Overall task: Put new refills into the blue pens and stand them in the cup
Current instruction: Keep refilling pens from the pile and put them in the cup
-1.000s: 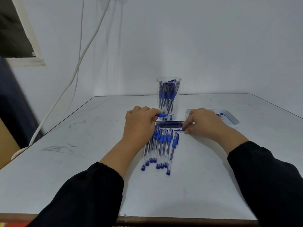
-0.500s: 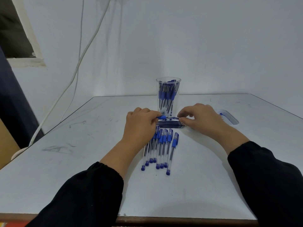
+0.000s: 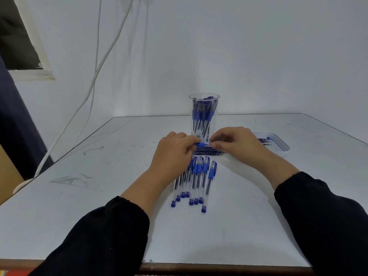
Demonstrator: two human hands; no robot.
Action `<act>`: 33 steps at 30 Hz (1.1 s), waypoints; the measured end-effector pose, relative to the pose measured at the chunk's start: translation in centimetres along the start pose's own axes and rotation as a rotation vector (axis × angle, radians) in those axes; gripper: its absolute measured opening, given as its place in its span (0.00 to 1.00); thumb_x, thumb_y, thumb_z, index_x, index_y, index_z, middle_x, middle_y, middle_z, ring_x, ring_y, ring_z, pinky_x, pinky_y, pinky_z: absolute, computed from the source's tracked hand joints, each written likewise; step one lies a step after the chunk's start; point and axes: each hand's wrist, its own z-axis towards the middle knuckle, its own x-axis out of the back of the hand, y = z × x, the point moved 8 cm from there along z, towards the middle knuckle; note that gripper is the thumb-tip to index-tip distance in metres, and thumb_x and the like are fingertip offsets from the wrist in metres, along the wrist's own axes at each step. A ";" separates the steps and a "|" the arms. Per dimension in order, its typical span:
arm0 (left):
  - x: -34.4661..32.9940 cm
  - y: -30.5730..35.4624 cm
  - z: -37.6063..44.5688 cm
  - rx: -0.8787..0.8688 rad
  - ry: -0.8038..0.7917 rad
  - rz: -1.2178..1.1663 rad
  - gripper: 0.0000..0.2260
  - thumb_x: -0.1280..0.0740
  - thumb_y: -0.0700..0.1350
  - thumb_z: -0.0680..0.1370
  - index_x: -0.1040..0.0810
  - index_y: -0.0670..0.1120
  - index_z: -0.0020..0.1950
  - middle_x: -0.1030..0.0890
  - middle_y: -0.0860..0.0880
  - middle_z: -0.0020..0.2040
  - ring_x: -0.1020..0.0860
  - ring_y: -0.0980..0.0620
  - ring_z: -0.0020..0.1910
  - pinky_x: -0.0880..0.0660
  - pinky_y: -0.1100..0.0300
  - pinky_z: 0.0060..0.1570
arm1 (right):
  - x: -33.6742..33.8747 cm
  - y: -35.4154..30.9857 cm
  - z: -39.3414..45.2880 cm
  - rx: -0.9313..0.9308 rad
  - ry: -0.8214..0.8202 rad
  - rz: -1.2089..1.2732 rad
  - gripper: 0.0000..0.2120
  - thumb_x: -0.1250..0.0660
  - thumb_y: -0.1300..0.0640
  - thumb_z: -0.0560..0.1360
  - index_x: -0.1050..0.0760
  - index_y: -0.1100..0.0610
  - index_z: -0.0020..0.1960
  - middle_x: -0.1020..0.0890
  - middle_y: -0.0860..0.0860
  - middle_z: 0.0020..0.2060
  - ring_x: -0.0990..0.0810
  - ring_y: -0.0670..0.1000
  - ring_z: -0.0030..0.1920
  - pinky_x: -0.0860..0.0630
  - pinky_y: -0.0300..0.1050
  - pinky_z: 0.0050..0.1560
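Seemingly, pen [image 3: 200,144] between left hand [image 3: 173,154] and right hand [image 3: 237,144] fingertips.

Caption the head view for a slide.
Both hands, left and right, hold a blue pen before the pen-filled cup.

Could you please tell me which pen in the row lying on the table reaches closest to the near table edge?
The rightmost pen of the row: set slightly apart from its neighbours, its blue end cap lies nearer the near table edge than any other.

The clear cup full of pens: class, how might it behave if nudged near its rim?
The clear cup looks tall and narrow, so it may tip. Its pens lean, probably shifting weight. Thin plastic walls likely flex.
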 end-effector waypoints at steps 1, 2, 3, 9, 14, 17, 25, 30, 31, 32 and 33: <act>0.0 0.1 0.0 -0.006 -0.002 -0.016 0.13 0.39 0.46 0.80 0.23 0.52 0.63 0.19 0.50 0.52 0.28 0.51 0.52 0.32 0.56 0.53 | 0.1 0.0 0.1 -0.016 0.007 0.049 0.05 0.27 0.56 0.72 0.19 0.48 0.46 0.16 0.42 0.41 0.19 0.40 0.43 0.26 0.35 0.46; 0.0 0.3 -0.1 -0.016 0.001 -0.021 0.12 0.39 0.48 0.80 0.23 0.53 0.62 0.19 0.51 0.51 0.28 0.51 0.51 0.31 0.57 0.50 | 0.1 0.0 0.1 -0.031 0.012 0.095 0.07 0.25 0.58 0.71 0.19 0.47 0.45 0.16 0.43 0.40 0.18 0.40 0.42 0.25 0.36 0.46; 0.0 0.4 -0.1 -0.028 0.008 -0.016 0.12 0.38 0.49 0.79 0.22 0.53 0.61 0.19 0.51 0.50 0.28 0.51 0.50 0.32 0.58 0.48 | 0.2 0.1 0.2 -0.043 0.014 0.131 0.08 0.24 0.59 0.69 0.19 0.47 0.43 0.16 0.43 0.39 0.18 0.41 0.42 0.24 0.38 0.47; 0.3 0.6 -0.1 -0.027 0.009 -0.023 0.12 0.37 0.53 0.78 0.21 0.55 0.59 0.18 0.54 0.47 0.33 0.57 0.45 0.35 0.59 0.40 | 0.3 0.0 0.0 -0.077 0.027 0.255 0.13 0.22 0.64 0.65 0.20 0.50 0.42 0.15 0.53 0.39 0.16 0.54 0.45 0.21 0.54 0.55; 1.3 1.1 -0.4 0.002 0.049 -0.040 0.11 0.36 0.52 0.78 0.20 0.56 0.58 0.32 0.62 0.32 0.33 0.58 0.41 0.31 0.57 0.39 | 0.4 -0.1 -0.1 -0.087 0.025 0.326 0.13 0.22 0.66 0.64 0.21 0.53 0.42 0.15 0.54 0.37 0.17 0.53 0.41 0.21 0.54 0.53; 1.7 1.5 -0.5 -0.040 0.098 -0.029 0.10 0.34 0.51 0.77 0.18 0.55 0.56 0.28 0.59 0.34 0.33 0.58 0.39 0.33 0.59 0.37 | 0.2 -0.1 -0.1 -0.093 0.015 0.323 0.13 0.21 0.66 0.63 0.21 0.54 0.42 0.16 0.53 0.35 0.18 0.50 0.38 0.21 0.47 0.46; 1.9 1.7 -0.4 -0.136 0.228 -0.035 0.07 0.27 0.47 0.71 0.15 0.51 0.48 0.18 0.52 0.33 0.31 0.56 0.34 0.41 0.67 0.29 | 0.3 -0.2 -0.2 -0.098 0.016 0.338 0.12 0.22 0.66 0.63 0.21 0.54 0.39 0.17 0.56 0.34 0.19 0.53 0.38 0.22 0.55 0.52; 2.1 1.7 -0.4 -0.077 0.204 -0.052 0.09 0.29 0.49 0.73 0.16 0.51 0.52 0.25 0.57 0.32 0.32 0.58 0.36 0.41 0.67 0.29 | 0.3 -0.1 -0.2 -0.104 0.027 0.352 0.12 0.21 0.66 0.63 0.21 0.55 0.39 0.17 0.59 0.36 0.19 0.55 0.39 0.23 0.59 0.54; 1.9 1.5 -0.3 -0.055 0.181 -0.061 0.09 0.30 0.50 0.74 0.17 0.52 0.53 0.29 0.59 0.32 0.32 0.59 0.37 0.40 0.67 0.30 | 0.3 -0.1 -0.2 -0.105 0.027 0.356 0.12 0.21 0.66 0.63 0.21 0.55 0.39 0.17 0.59 0.36 0.19 0.55 0.39 0.23 0.59 0.54; 1.8 1.5 -0.3 -0.050 0.171 -0.064 0.10 0.30 0.50 0.74 0.17 0.52 0.54 0.31 0.59 0.32 0.32 0.59 0.37 0.40 0.68 0.31 | 0.3 -0.1 -0.2 -0.103 0.027 0.359 0.12 0.22 0.67 0.63 0.21 0.55 0.39 0.17 0.59 0.36 0.19 0.55 0.39 0.23 0.59 0.54; 1.7 1.5 -0.3 -0.057 0.172 -0.061 0.10 0.30 0.51 0.74 0.17 0.53 0.54 0.31 0.59 0.32 0.33 0.59 0.37 0.41 0.68 0.31 | 0.3 -0.2 -0.2 -0.100 0.027 0.360 0.12 0.22 0.67 0.63 0.21 0.55 0.39 0.17 0.58 0.35 0.19 0.54 0.39 0.23 0.59 0.54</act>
